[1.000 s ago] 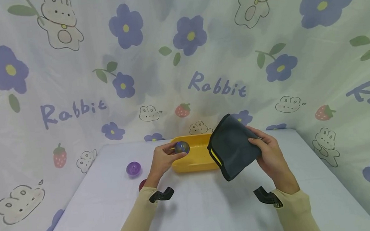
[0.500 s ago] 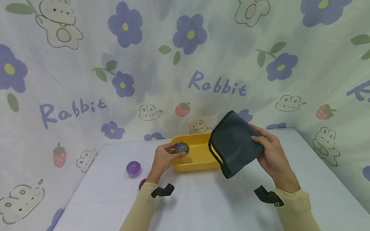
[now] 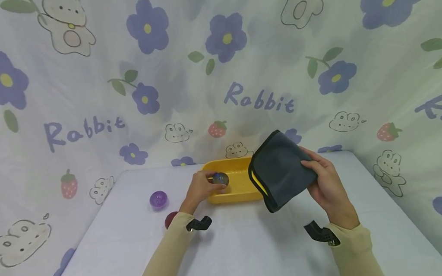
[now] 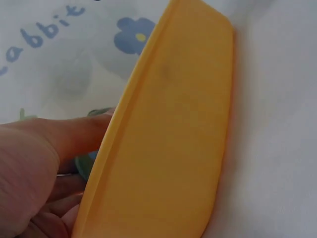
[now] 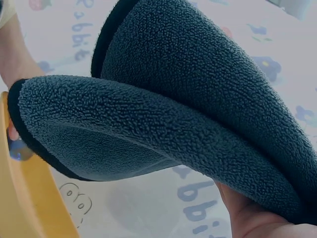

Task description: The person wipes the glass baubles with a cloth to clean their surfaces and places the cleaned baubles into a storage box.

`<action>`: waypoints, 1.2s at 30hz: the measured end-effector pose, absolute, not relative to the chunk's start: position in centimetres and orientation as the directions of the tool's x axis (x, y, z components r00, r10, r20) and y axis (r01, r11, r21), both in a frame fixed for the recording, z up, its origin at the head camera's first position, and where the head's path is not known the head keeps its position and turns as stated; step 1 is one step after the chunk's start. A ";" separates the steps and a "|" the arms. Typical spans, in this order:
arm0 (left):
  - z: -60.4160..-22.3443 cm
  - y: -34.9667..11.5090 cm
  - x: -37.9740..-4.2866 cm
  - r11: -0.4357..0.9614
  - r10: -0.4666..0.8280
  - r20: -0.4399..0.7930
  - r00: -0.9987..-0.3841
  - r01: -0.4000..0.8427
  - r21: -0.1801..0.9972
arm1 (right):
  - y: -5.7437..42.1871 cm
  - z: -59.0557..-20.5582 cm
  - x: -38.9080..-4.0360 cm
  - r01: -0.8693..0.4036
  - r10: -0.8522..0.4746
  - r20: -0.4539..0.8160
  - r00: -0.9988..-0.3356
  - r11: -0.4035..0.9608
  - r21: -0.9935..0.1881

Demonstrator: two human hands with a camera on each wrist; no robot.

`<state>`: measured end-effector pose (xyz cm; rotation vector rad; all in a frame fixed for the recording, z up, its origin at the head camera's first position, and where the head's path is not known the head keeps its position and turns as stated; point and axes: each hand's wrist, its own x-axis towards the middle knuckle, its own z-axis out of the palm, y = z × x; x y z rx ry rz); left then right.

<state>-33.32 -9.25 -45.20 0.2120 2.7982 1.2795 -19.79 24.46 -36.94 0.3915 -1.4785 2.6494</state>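
At the left end of a yellow tray point(image 3: 236, 198), my left hand point(image 3: 200, 188) pinches a dark, see-through ball point(image 3: 220, 179) with a bluish shine. From the left wrist, the tray's wall point(image 4: 163, 129) hides most of the ball point(image 4: 84, 166) and the fingertips. My right hand point(image 3: 325, 179) grips a folded dark grey towel point(image 3: 284, 172) by its right corner, fingers behind and thumb in front. The towel has black edging and a strip of yellow shows inside the fold. It hangs in front of the tray's right end, hiding that part; up close, its fuzzy pile point(image 5: 168, 59) shows.
A small purple bowl-like object point(image 3: 158, 200) stands on the white table point(image 3: 245, 248) left of the tray. A dark red round object point(image 3: 170, 219) lies closer, partly hidden by the left wrist. A rabbit-and-flower curtain point(image 3: 186, 93) rises right behind the table.
My left hand has moved a little to the right with the ball, further over the tray's left end. The towel has shifted slightly up and to the right; my right hand keeps its grip.
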 end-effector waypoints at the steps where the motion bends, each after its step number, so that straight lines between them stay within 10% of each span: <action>1: -45.2 -9.2 -33.3 0.658 0.148 -0.006 -0.989 0.094 0.747 | 24.5 -36.9 -19.8 -0.196 -0.052 0.263 -0.964 -0.532 -0.824; 36: -43.9 -8.6 -32.5 0.790 0.195 -0.091 -0.976 0.102 0.604 | 24.5 -36.8 -19.7 -0.192 -0.045 0.245 -0.969 -0.491 -0.850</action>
